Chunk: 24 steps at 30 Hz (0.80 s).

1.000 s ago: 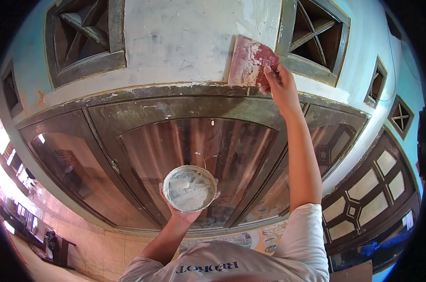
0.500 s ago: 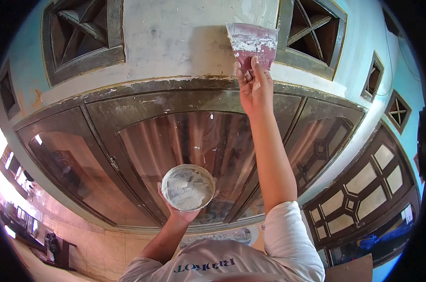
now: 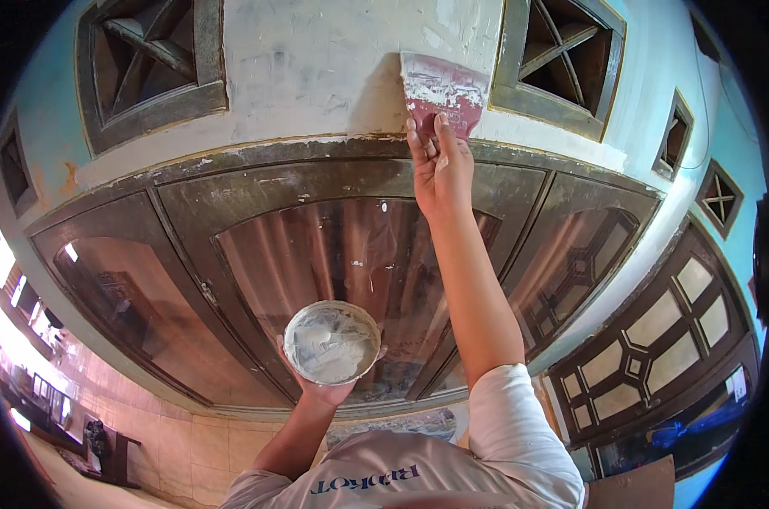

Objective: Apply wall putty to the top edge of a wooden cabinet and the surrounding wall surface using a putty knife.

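My right hand is raised high and closed on a wide maroon putty knife. White filler is smeared across the knife, and its broad edge points up at the pale patched wall. Whether that edge touches the wall I cannot tell; a shadow falls beside it on the left. Lower down, my left hand cups a round tub from beneath, fingers wrapped up its sides. Whitish putty lies inside the tub, spread unevenly.
Dark wooden vents with crossed bars, one on the left and one on the right, flank the pale wall. Below runs a wooden window frame with glass panes and a curtain behind. A panelled door stands at the right.
My right hand and the putty knife have moved slightly left and down along the wall. The tub in my left hand has shifted a little left.
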Available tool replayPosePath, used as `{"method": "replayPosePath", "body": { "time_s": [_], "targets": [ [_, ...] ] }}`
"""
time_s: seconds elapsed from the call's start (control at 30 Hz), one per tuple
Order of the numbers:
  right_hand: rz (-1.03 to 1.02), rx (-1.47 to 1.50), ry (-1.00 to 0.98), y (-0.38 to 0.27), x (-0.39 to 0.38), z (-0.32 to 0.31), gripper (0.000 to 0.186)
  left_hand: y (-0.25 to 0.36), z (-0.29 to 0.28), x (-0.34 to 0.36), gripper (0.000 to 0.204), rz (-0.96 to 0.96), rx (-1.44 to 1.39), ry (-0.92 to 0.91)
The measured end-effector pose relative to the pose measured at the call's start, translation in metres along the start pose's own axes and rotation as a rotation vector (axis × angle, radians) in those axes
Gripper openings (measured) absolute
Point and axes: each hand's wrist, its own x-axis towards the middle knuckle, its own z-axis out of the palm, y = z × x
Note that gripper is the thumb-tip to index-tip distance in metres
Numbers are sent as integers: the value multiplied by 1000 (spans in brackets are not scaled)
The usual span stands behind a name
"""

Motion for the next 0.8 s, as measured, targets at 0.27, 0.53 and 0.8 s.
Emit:
{"method": "replayPosePath", "body": {
  "time_s": [0.27,0.53,0.8],
  "targets": [
    [11,-42,15,-1,3,-1,15,-2,5,-2,88,27,-31,12],
    [220,-388,-194,-28,-86,-61,16,-1,-3,-5,92,56,-56,104],
    [214,-927,-400,-27,-160,-79,15,-33,-2,6,85,58,-62,174]
  ]
}}
